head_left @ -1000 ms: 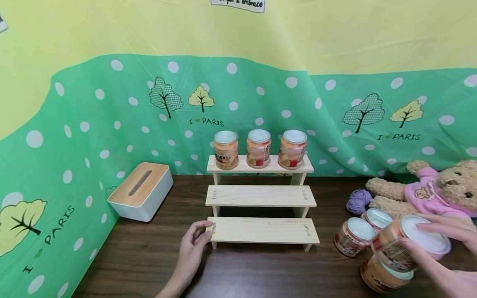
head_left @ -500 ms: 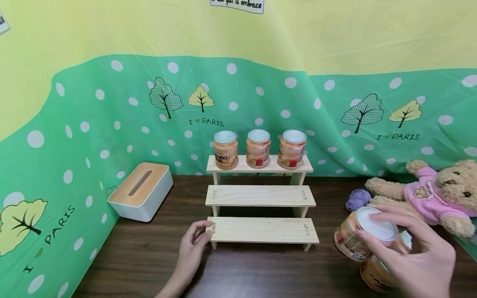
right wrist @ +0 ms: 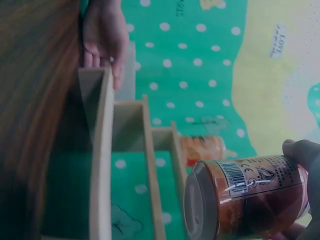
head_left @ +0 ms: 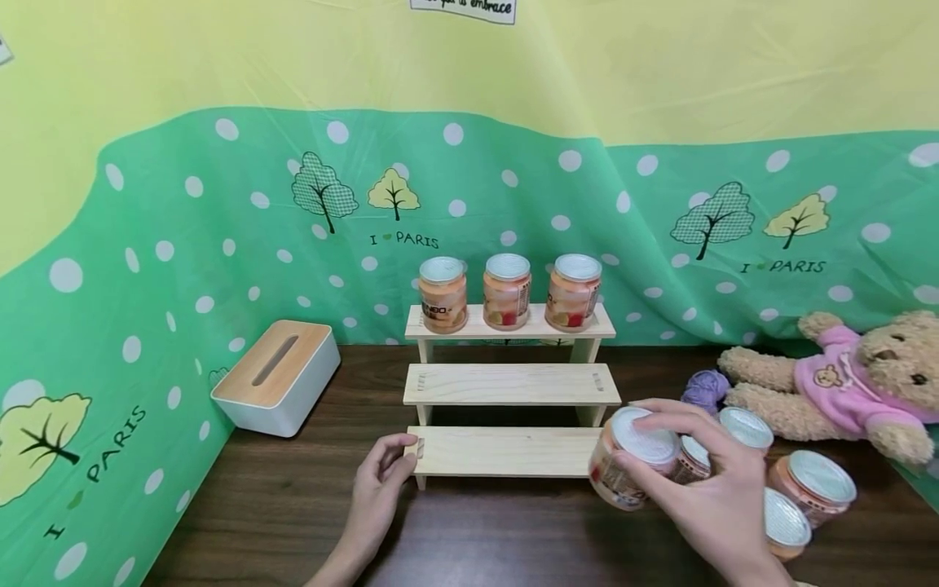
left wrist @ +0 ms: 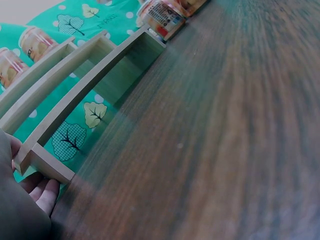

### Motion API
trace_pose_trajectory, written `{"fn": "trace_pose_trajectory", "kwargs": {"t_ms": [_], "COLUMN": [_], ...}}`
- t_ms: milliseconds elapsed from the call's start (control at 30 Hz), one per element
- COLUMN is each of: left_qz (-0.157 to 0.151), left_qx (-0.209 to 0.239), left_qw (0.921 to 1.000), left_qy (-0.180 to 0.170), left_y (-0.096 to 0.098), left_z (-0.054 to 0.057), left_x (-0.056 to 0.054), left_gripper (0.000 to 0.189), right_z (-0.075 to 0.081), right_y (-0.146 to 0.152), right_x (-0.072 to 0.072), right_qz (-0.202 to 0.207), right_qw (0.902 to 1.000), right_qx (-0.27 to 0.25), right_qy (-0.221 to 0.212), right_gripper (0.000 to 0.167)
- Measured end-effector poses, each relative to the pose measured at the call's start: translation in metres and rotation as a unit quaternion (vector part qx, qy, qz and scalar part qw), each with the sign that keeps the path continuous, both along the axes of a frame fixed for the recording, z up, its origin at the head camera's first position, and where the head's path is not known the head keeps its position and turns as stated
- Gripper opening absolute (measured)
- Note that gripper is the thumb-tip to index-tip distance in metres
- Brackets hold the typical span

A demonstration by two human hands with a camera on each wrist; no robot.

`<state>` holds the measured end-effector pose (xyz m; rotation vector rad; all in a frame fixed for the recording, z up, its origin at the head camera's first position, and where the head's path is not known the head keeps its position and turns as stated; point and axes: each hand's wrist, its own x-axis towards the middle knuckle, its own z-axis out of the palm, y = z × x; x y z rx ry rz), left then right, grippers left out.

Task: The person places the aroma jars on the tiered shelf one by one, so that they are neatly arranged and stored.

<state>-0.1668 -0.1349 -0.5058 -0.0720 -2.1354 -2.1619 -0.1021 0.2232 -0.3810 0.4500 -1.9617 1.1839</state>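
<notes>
My right hand (head_left: 707, 489) holds a jar (head_left: 616, 473) with a white lid and an orange label around its top, thumb on the near side. The jar tilts in front of the right end of the bottom step of a three-tier wooden shelf (head_left: 506, 451). In the right wrist view the jar's (right wrist: 260, 192) barcode label shows. My left hand (head_left: 380, 481) pinches the left end of the bottom step; the left wrist view shows its fingers (left wrist: 47, 195) around the leg there. On the top step stand three similar jars (head_left: 507, 297) in a row.
Several more jars (head_left: 814, 485) stand on the dark wood table (head_left: 469, 542) at right, partly behind my right hand. Beyond them are a purple yarn ball (head_left: 706, 390) and a teddy bear (head_left: 829, 379). A tissue box (head_left: 282, 379) stands left of the shelf. Patterned cloth (head_left: 469, 196) hangs behind.
My right hand has carried the jar leftward from the group at right to beside the bottom step's right end. My left hand has stayed on the shelf.
</notes>
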Motion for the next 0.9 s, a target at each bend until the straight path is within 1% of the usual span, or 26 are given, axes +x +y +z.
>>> {"fn": "trace_pose_trajectory", "kwargs": {"t_ms": [200, 267, 500, 633, 733, 900], "left_qz": [0.004, 0.004, 0.000, 0.004, 0.002, -0.001], "left_qx": [-0.003, -0.004, -0.003, -0.007, -0.006, -0.001], "left_qw": [1.0000, 1.0000, 1.0000, 1.0000, 1.0000, 1.0000], "left_qy": [-0.002, -0.002, -0.004, -0.002, 0.001, 0.002], "left_y": [-0.001, 0.000, 0.000, 0.000, 0.000, -0.001], "left_z": [0.000, 0.000, 0.001, 0.001, 0.001, 0.001], "left_x": [0.000, 0.000, -0.001, 0.000, 0.000, -0.001], "left_gripper": [0.027, 0.027, 0.027, 0.026, 0.026, 0.027], "right_z": [-0.003, -0.004, -0.008, -0.008, -0.007, -0.004], "right_y": [-0.024, -0.031, -0.052, -0.061, -0.068, -0.076], "right_x": [-0.003, -0.005, -0.015, -0.020, -0.025, -0.035], "right_qz": [0.014, 0.016, 0.043, 0.044, 0.047, 0.040], "right_qw": [0.9986, 0.9986, 0.9979, 0.9977, 0.9975, 0.9980], "right_qx": [0.012, 0.014, -0.001, -0.003, -0.013, -0.026], "right_qy": [-0.049, -0.049, -0.048, -0.051, -0.051, -0.040], "right_gripper": [0.053, 0.053, 0.048, 0.046, 0.044, 0.041]}}
